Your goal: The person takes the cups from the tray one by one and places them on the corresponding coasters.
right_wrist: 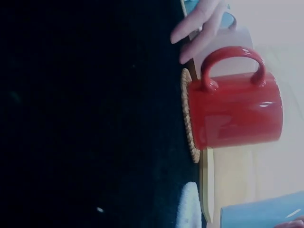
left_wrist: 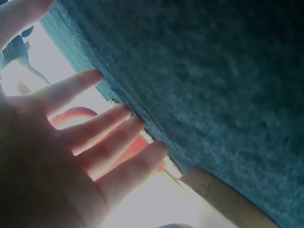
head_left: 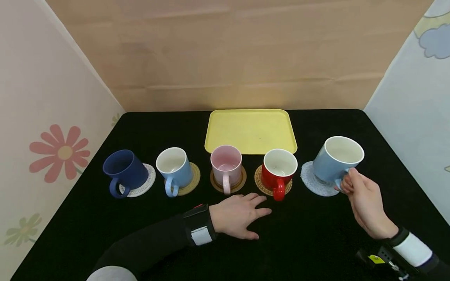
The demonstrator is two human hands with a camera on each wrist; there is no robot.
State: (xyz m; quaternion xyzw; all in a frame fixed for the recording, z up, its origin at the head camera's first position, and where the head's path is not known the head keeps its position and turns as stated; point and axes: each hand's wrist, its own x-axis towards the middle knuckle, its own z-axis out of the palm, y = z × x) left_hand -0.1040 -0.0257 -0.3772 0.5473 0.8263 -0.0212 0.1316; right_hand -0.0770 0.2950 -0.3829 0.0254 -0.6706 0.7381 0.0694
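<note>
My right hand [head_left: 367, 203] pinches the handle of a light blue mug [head_left: 324, 166] with a white inside. The mug is held just above a pale blue coaster [head_left: 318, 188]; in the right wrist view a gap shows between its base and the coaster [right_wrist: 189, 209]. My left hand [head_left: 237, 216] lies palm down over the black table, fingers spread, holding nothing. Just beyond its fingertips stand a pink mug [head_left: 226, 164] and a red mug [head_left: 268, 178], each on a round woven coaster, handles towards me.
To the left, another light blue mug [head_left: 181, 173] stands on a tan coaster [head_left: 194, 177], and a dark blue mug [head_left: 135, 171] on a white one [head_left: 149, 181]. Behind the mugs lies a yellow tray [head_left: 249, 130]. Walls border the black table [head_left: 302, 249] on three sides.
</note>
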